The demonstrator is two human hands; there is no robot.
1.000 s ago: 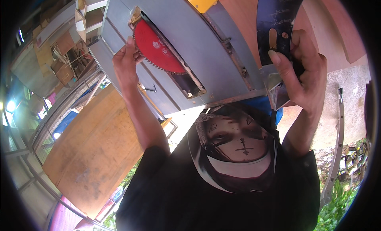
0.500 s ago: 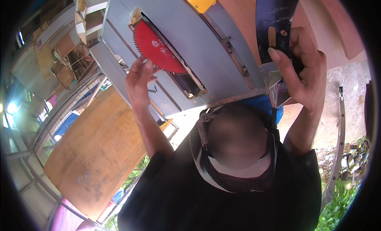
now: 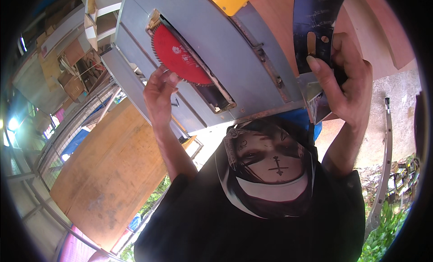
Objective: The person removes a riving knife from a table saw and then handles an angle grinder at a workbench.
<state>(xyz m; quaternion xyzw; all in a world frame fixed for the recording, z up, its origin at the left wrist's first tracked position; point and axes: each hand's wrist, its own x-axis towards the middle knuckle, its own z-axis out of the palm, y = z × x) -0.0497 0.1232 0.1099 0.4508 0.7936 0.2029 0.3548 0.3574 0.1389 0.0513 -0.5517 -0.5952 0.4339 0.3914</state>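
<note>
Right at the left hand (image 3: 158, 93) fingertips – red saw blade (image 3: 179, 59), just above them, disc edge-on along table slot (image 3: 212, 93); fingers loosely curled, holding nothing. Right hand (image 3: 345, 82) clamped on dark flat guard piece (image 3: 315, 27), well apart.

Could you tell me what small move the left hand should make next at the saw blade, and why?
Probably draw the left hand back from the red saw blade: its fingertips sit right at the exposed teeth, while the right hand is occupied gripping a dark flat plate.
</note>
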